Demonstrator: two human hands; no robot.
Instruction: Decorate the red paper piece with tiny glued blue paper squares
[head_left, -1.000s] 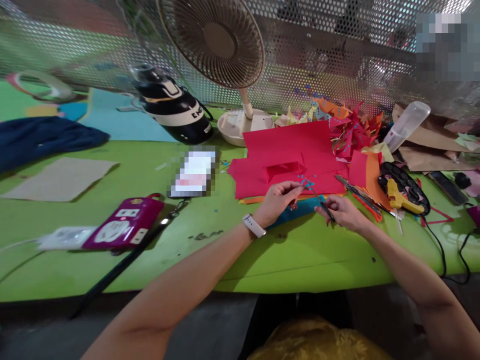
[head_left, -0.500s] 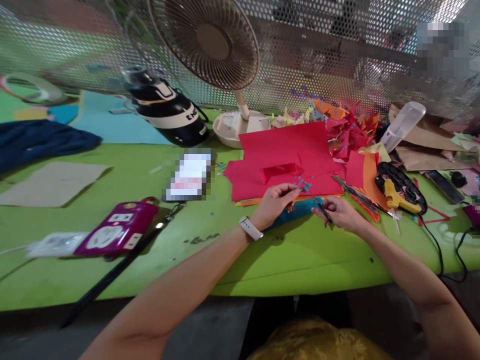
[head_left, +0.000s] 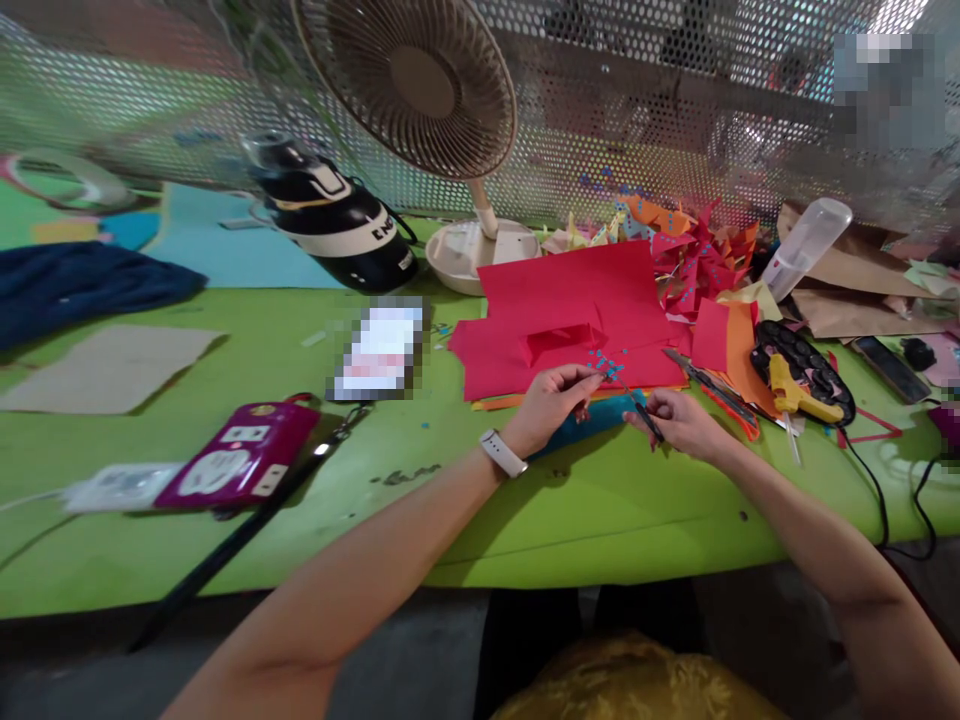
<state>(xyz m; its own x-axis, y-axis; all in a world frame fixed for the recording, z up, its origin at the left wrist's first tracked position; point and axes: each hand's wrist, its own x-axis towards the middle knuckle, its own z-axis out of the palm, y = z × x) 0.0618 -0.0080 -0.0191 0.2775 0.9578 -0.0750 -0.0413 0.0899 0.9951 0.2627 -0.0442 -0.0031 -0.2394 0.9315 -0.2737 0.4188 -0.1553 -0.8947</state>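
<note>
My left hand (head_left: 556,402), with a white watch band at its wrist, is closed in a pinch over the front edge of the red paper (head_left: 566,270). What its fingertips hold is too small to make out. My right hand (head_left: 669,420) grips a slim dark tool (head_left: 648,418), whose thin tip points up toward the left fingertips. Small blue bits (head_left: 609,368) lie around the tip on the red paper. A blue strip (head_left: 592,425) is on the table under and between both hands.
A fan (head_left: 480,255) and a black bottle (head_left: 349,235) stand behind. Right of my hands lie scissors (head_left: 716,390), a yellow glue gun (head_left: 799,392) on a black tray, and paper scraps. A purple power strip (head_left: 240,455) and a phone (head_left: 380,350) are at left.
The view has shifted very slightly. Both hands keep nearly the same place and grip.
</note>
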